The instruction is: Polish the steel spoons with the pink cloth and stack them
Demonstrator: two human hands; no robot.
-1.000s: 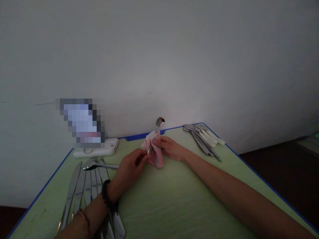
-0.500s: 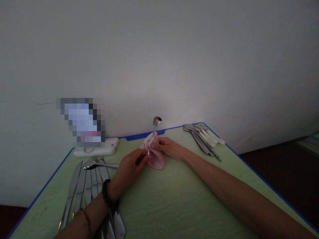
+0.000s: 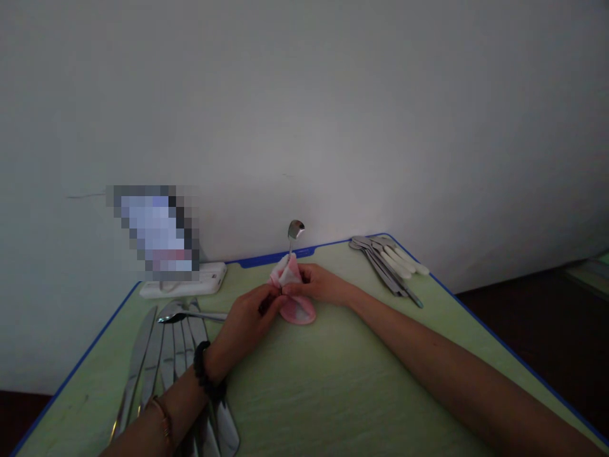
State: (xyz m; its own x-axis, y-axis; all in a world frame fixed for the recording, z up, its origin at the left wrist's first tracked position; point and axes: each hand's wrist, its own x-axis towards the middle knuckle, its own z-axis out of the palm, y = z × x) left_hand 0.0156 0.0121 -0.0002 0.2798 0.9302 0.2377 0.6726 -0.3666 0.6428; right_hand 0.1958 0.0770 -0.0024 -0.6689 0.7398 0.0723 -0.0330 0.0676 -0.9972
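Between my hands a shiny metal spoon (image 3: 295, 230) stands nearly upright, bowl at the top. A pink and white cloth (image 3: 299, 310) is wrapped around its handle, and a rounded flap of it hangs below my fingers. My left hand (image 3: 254, 311) pinches the lower end of the handle, which is mostly hidden by the fingers. My right hand (image 3: 316, 284) grips the cloth around the handle, thumb in front and fingers curled behind.
Several knives and other metal cutlery (image 3: 164, 355) lie at the left, partly under my left forearm, with another spoon (image 3: 174, 314) across them. Spoons and white-handled cutlery (image 3: 385, 260) lie at the back right. A blurred-out screen (image 3: 155, 231) stands on a white base (image 3: 204, 279) near the wall.
My right thumb has slid down along the handle with the cloth, closer to my left fingers. The spoon's bowl has shifted slightly left.
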